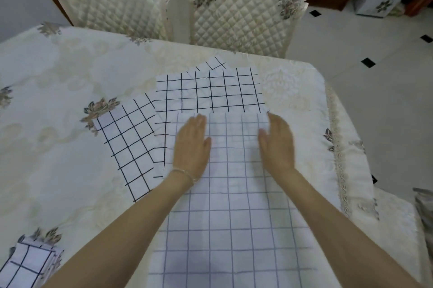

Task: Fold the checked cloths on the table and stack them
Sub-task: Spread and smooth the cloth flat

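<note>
Folded cloth point(25, 264) (near corner), chairs point(243, 6) beyond.

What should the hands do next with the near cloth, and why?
Probably grip its far edge and fold it toward the person: the left hand and right hand lie flat on the near cloth, which is spread out, not yet folded.

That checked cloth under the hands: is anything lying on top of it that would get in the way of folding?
Nothing visible does. Only the left hand and right hand lie flat on the pale checked cloth; the other cloths sit beyond and beside it.
</note>
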A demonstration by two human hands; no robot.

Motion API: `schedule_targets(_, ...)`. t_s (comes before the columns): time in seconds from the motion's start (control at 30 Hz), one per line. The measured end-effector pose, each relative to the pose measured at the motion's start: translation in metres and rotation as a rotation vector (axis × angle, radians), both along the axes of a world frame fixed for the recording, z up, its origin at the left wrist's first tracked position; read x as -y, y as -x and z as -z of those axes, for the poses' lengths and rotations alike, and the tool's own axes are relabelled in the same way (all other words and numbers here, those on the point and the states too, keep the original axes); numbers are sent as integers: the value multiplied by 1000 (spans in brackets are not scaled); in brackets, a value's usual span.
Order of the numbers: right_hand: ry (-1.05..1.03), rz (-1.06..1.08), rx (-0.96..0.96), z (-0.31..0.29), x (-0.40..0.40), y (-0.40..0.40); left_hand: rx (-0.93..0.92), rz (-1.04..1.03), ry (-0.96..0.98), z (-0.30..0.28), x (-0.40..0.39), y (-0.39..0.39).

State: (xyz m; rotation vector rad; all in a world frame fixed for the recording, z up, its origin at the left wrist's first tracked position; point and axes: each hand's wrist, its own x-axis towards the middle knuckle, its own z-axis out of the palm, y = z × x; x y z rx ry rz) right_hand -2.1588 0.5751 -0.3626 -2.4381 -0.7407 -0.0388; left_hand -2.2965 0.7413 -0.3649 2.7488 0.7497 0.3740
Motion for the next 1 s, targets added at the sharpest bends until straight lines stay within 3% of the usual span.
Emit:
schedule_targets(0.1, 27, -276, -91, 4, -49, 29, -91, 207, 41, 9, 22, -31)
schedule_targets(0.17, 33, -310, -138, 12, -68, 37, -177, 224, -25, 21, 27, -42)
schedule_targets(0.27, 102, -283, -155, 30, -71, 35, -275, 184, -50, 38, 25, -45)
schedule_targets(0.5, 349, -216, -15, 46, -23, -10, -236, 120, -17, 48, -16, -21)
schedule_targets(0.67, 395, -121, -17, 45, 21, -42, -241, 46, -14, 48, -49, 7)
schedule_targets(0.87, 451, -80, -21, 35, 21, -41, -276, 12, -28, 36, -46, 6)
schedule_targets(0.93, 392, -6, -23, 24, 15, -22, -252, -26, -31, 26, -26, 9)
schedule_targets(1.0, 284, -49, -54, 15, 1, 21, -190, 66, -18, 21, 14, 13)
